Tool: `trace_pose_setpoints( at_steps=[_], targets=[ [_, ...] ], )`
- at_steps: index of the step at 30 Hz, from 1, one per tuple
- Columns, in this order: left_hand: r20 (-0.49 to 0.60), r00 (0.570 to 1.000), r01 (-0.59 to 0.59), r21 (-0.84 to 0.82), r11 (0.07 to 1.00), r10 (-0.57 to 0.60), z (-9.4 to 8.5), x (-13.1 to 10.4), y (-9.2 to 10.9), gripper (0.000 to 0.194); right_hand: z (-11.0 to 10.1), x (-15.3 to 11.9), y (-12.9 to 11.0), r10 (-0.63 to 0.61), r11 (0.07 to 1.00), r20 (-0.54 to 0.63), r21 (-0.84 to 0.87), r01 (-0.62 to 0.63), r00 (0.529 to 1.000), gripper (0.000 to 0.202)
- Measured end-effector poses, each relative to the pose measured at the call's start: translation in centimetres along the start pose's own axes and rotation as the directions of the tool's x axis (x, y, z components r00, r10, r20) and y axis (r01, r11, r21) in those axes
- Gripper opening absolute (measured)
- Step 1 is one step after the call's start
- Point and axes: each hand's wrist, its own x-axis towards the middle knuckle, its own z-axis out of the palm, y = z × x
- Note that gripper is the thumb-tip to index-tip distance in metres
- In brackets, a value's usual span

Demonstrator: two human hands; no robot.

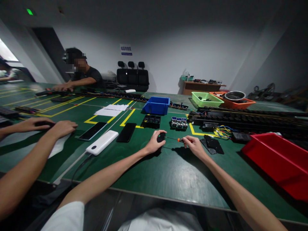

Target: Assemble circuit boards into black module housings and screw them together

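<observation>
My left hand (155, 141) is closed around a small black case (160, 138), holding it up on edge over the green table (154, 173). In my right hand (192, 144) is a screwdriver (180, 140) with an orange-and-black handle. Its thin shaft points left at the case; whether the tip touches cannot be made out. Beyond my hands sit a black module with several slots (151, 121) and a group of small units with bluish-white tops (179, 123). Flat black plates (213, 144) lie to the right of my right hand.
Left of me are a white power bank (102, 142) with a cable and two phones. A red bin (279, 160) stands at right, a blue bin (157, 106) ahead. Long black assemblies (240, 118) line the back right. A co-worker's hands (55, 126) are close at left; another person sits across.
</observation>
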Motion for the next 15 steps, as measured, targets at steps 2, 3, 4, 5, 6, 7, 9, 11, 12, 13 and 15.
trace_pose_setpoints(
  at_steps=[2, 3, 4, 5, 6, 7, 9, 11, 12, 13, 15],
  targets=[
    [0.002, 1.000, 0.009, 0.000, 1.000, -0.009, 0.0, 0.1, -0.1, 0.042, 0.1, 0.0, 0.1, 0.015, 0.999, 0.008, 0.041, -0.016, 1.000, 0.030],
    [-0.001, 1.000, 0.015, 0.001, 1.000, -0.015, 0.1, 0.1, -0.2, 0.042, 0.2, 0.0, 0.2, 0.014, 0.998, 0.004, 0.067, -0.014, 1.000, 0.028],
    [-0.004, 1.000, 0.023, 0.002, 1.000, -0.023, 0.1, 0.2, -0.3, 0.042, 0.2, 0.1, 0.3, 0.005, 0.996, -0.003, 0.092, -0.004, 1.000, 0.031],
    [-0.005, 0.999, 0.032, 0.003, 0.999, -0.032, 0.1, 0.2, -0.4, 0.042, 0.1, 0.1, 0.4, -0.011, 0.993, -0.011, 0.113, 0.013, 1.000, 0.034],
    [-0.006, 0.999, 0.040, 0.003, 0.999, -0.040, 0.1, 0.2, -0.4, 0.043, 0.1, 0.2, 0.6, -0.031, 0.991, -0.017, 0.128, 0.033, 0.999, 0.034],
    [-0.005, 0.999, 0.047, 0.003, 0.999, -0.047, 0.2, 0.3, -0.5, 0.043, 0.0, 0.3, 0.8, -0.050, 0.990, -0.019, 0.134, 0.053, 0.999, 0.032],
    [-0.001, 0.998, 0.057, 0.001, 0.998, -0.057, 0.2, 0.3, -0.7, 0.043, -0.3, 0.4, 1.2, -0.069, 0.990, -0.026, 0.124, 0.071, 0.997, 0.026],
    [0.000, 0.998, 0.062, -0.001, 0.998, -0.062, 0.2, 0.4, -0.8, 0.043, -0.5, 0.4, 1.5, -0.065, 0.992, -0.045, 0.102, 0.069, 0.997, 0.024],
    [-0.001, 0.998, 0.064, 0.000, 0.998, -0.064, 0.2, 0.4, -0.8, 0.043, -0.5, 0.4, 1.5, -0.057, 0.994, -0.054, 0.092, 0.062, 0.997, 0.025],
    [-0.001, 0.998, 0.065, 0.000, 0.998, -0.065, 0.2, 0.4, -0.8, 0.043, -0.6, 0.3, 1.5, -0.048, 0.995, -0.059, 0.083, 0.053, 0.997, 0.026],
    [-0.001, 0.998, 0.067, -0.001, 0.998, -0.067, 0.2, 0.4, -0.8, 0.043, -0.6, 0.2, 1.4, -0.034, 0.997, -0.059, 0.072, 0.038, 0.998, 0.028]
  ],
)
